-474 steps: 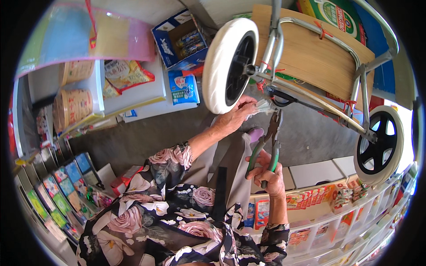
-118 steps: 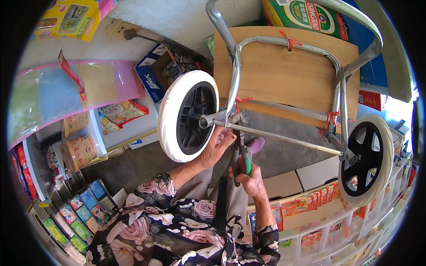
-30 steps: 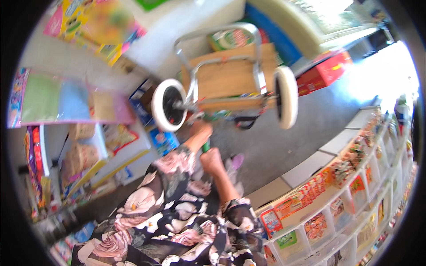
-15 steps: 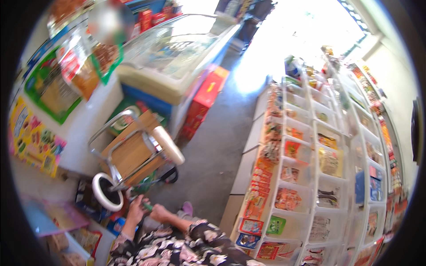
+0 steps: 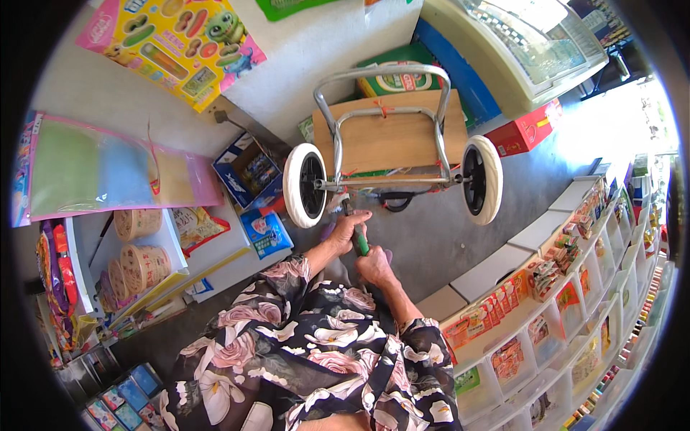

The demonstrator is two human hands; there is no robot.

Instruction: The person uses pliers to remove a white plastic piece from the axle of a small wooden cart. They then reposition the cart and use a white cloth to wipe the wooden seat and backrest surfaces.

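In front of me is a small two-wheeled hand cart, its silver tube frame (image 5: 388, 72) raised. A wooden board (image 5: 388, 140) is tied to the frame with red string. The cart's white-rimmed left wheel (image 5: 295, 188) and right wheel (image 5: 491, 179) face me on either side of the axle. Just below the axle, my left hand (image 5: 348, 230) is closed round the upper part of a green-handled tool (image 5: 361, 243). My right hand (image 5: 375, 267) grips the same handle lower down. The tool's metal end reaches up close to the axle; I cannot tell whether it touches.
A glass-topped freezer (image 5: 568, 72) and a red box (image 5: 523, 129) stand at the far right. Along the right run clear bins (image 5: 507, 363) of packaged snacks. At left are a shelf with paper tubs (image 5: 144, 267), a blue carton (image 5: 248, 172) and a blue package (image 5: 264, 233).
The view has swung left and become sharper, so the cart now sits near the middle and both wheels show. Both hands stay on the green-handled tool.
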